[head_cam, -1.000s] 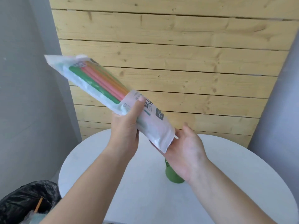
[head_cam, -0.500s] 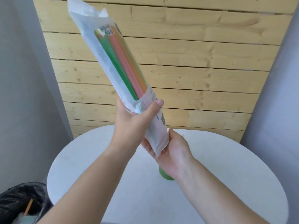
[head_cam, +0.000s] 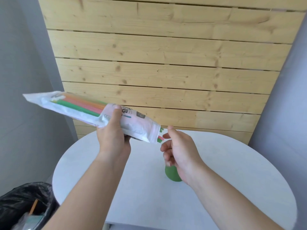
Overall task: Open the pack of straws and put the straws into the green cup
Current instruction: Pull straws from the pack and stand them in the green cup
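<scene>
Round white desk (head_cam: 224,171), black-bagged bin (head_cam: 21,201) at near left. Green cup (head_cam: 172,174) stands on the desk, partly hidden behind the right grip (head_cam: 181,150). That grip's fingers are loosely curled and hold nothing, forefinger just beside the straws (head_cam: 160,138) poking from the pack's open end. Left grip (head_cam: 113,136) is wrapped round the pack (head_cam: 141,128), held tilted above the desk. Wooden plank wall (head_cam: 166,63) behind.
</scene>
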### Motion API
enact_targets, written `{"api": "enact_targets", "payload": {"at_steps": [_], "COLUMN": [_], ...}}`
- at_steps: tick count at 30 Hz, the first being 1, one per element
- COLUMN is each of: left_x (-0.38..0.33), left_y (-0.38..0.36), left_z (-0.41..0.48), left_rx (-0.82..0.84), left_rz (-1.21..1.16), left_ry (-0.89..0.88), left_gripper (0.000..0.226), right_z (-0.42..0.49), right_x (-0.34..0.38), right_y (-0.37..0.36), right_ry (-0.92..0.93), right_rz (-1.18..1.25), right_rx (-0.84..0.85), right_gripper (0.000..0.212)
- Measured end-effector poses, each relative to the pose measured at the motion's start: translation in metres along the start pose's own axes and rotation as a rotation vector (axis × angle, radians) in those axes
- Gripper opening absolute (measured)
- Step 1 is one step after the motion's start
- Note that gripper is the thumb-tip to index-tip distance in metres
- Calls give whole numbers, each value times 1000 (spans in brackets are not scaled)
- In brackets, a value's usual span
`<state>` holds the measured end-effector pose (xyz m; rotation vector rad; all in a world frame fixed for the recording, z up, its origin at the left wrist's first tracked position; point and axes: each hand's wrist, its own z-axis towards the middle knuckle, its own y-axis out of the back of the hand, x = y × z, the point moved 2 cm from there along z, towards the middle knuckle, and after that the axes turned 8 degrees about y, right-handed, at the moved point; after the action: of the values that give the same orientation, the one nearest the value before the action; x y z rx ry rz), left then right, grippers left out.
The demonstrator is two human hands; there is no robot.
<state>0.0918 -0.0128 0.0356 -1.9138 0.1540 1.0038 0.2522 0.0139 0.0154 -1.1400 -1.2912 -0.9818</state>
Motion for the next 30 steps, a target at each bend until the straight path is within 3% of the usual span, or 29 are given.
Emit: {"api": "enact_targets", "payload": {"at_steps": [10, 15, 18, 24, 30], "left_x": [14, 11, 15, 16, 22], "left_y": [6, 6, 5, 10, 11], "left_z": [5, 8, 6, 12, 16], "left_rx": [-15, -41, -39, -51, -52], "left_rz": [-81, -117, -108, -126, -142], "left_ry": [72, 63, 61, 64, 105], "left_gripper": [44, 40, 39, 32, 23], "right_z": [0, 6, 3, 5, 4], "right_x": [0, 5, 2, 3, -2], "right_y": [-2, 13, 7, 13, 21], "right_ry": [113, 105, 93, 184, 165], "right_rz": [100, 110, 36, 80, 118], "right_rx": [18, -61, -1, -37, -28], "right_gripper": [19, 23, 32, 12, 14]}}
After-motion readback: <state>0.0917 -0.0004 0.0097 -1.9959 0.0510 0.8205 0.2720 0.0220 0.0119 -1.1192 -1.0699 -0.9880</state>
